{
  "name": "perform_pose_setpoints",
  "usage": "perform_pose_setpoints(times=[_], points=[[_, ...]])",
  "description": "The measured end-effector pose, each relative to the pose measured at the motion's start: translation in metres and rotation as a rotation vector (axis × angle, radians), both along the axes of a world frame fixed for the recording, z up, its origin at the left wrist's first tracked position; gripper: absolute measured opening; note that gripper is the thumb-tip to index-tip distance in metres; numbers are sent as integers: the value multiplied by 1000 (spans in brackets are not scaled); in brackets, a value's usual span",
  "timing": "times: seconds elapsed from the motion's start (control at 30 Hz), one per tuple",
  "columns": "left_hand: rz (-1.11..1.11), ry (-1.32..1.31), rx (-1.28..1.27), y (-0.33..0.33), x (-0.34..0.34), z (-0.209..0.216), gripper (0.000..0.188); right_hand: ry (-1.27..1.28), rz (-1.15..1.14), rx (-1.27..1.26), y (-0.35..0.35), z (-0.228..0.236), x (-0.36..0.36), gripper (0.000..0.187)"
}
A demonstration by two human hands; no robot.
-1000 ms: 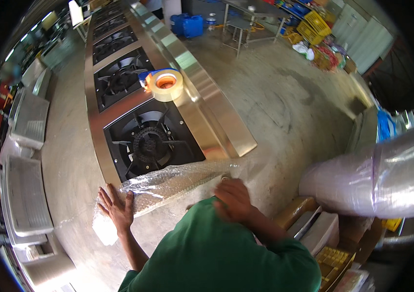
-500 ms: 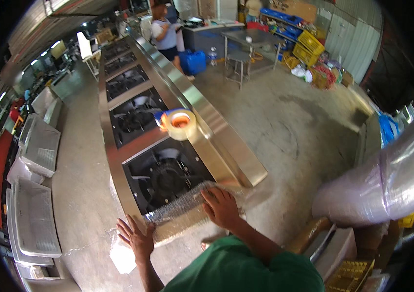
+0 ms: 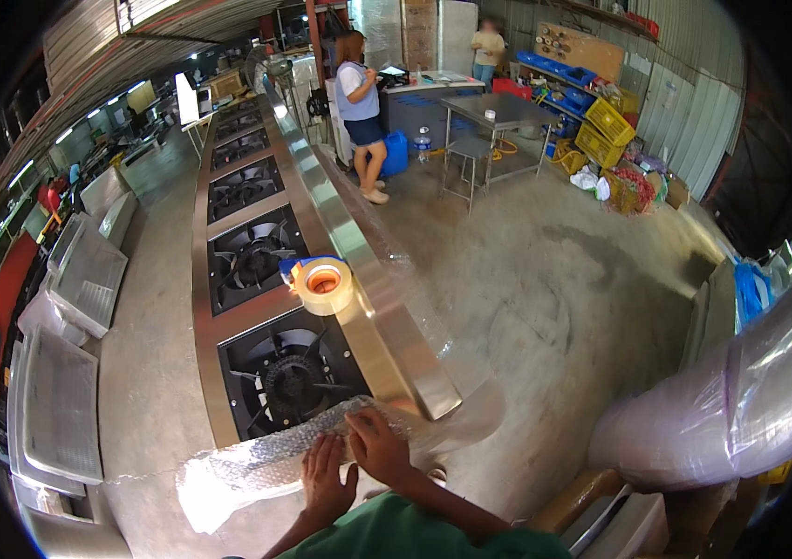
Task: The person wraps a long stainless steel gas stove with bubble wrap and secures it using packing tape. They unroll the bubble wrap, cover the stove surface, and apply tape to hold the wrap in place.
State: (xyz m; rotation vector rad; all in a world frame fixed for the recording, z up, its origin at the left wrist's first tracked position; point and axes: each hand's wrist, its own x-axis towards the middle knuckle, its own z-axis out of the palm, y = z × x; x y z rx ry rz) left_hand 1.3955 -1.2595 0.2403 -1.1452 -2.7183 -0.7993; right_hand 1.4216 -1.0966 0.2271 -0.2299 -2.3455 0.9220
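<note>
A long stainless steel gas range (image 3: 200, 224) with a row of black burners stretches away from me. Clear bubble wrap (image 3: 261, 458) lies across its near end, its loose left part hanging bright in the light. My left hand (image 3: 326, 477) rests on the wrap, fingers stretched out and flat. Beside it, my right hand (image 3: 379, 443) lies on the wrap at the range's near edge, fingers slightly bent, not visibly gripping. A wide roll of tape (image 3: 338, 296) sits on the range between the two nearest burners, with a blue and orange item (image 3: 293, 267) partly hidden behind it.
Wrapped metal basins (image 3: 61, 401) stand along the left. A large roll of plastic wrap (image 3: 703, 401) is at right. One person (image 3: 361, 102) stands beyond the range, another (image 3: 487, 48) farther back. A steel table (image 3: 508, 114), stool (image 3: 471, 149) and yellow crates (image 3: 608, 130) stand far right.
My left hand has moved from the range's left corner rightward onto the wrap, next to my right hand. The wrap now spreads farther left over the near end. The view has shifted.
</note>
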Motion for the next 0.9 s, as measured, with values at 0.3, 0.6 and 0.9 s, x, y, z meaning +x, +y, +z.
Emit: perform_pose_setpoints(times=[0.3,0.6,0.9], points=[[143,56,-194,15,1,1,83,101,249,-89,34,-6,-16,37],[207,246,-238,33,0,16,67,155,239,-145,32,-31,-37,32],[137,-35,-219,14,-7,10,95,-20,324,-87,37,-26,-46,27]])
